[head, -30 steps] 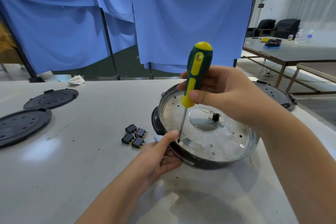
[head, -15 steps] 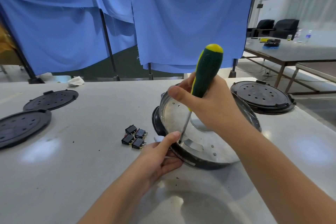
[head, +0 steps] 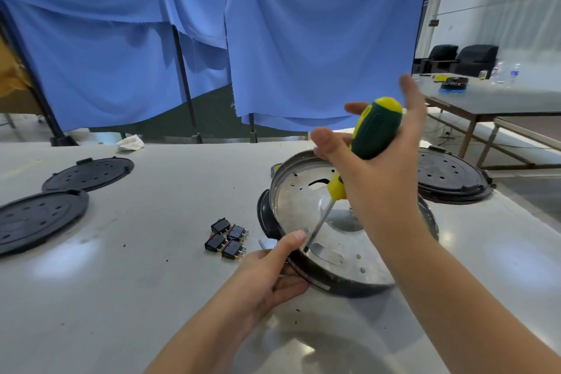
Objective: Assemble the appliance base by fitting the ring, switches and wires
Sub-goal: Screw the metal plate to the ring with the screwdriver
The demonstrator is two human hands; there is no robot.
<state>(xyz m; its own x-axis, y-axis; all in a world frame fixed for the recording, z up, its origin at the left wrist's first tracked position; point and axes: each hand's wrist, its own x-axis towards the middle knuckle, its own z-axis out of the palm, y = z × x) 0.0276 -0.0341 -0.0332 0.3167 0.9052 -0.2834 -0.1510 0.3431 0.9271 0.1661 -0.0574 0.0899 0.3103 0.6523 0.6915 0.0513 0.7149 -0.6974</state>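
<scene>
Right hand point(head: 385, 179) loosely cradles the green-yellow screwdriver point(head: 372, 136) (fingers splayed), tip at the metal base point(head: 303, 200) inner rim; left hand point(head: 270, 270) grips that rim, thumb on top.

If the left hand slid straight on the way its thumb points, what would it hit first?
The left hand already grips the rim of the appliance base. Its thumb points at the screwdriver shaft just beyond, so it would likely meet that first, though depth is unclear.
</scene>
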